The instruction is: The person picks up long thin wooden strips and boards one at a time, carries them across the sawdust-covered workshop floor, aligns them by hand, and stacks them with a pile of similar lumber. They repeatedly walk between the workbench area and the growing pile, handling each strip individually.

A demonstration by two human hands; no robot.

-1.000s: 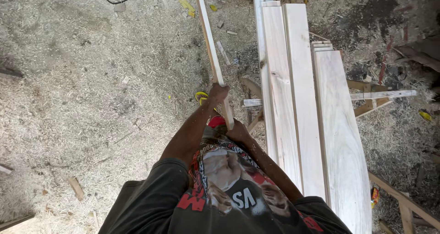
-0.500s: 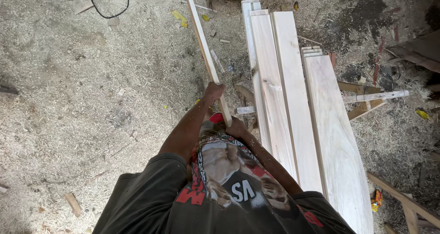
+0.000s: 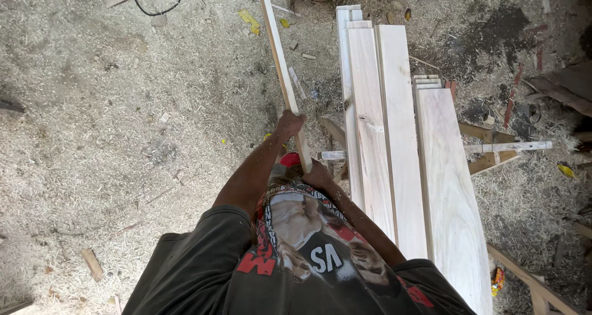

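1. Over a floor (image 3: 92,105) full of sawdust, a person holds a long thin wood strip (image 3: 280,68).
2. Their left hand (image 3: 290,125) is wrapped tight around the strip, partway up.
3. Their right hand (image 3: 317,174) grips the strip lower down, close to its near end and close to the body.
4. From the hands, the strip points away, up to the top edge of the view.
5. Just to the right lie wide pale boards (image 3: 388,136), side by side.
6. A black cable (image 3: 157,10) curls on the sawdust far off to the left.
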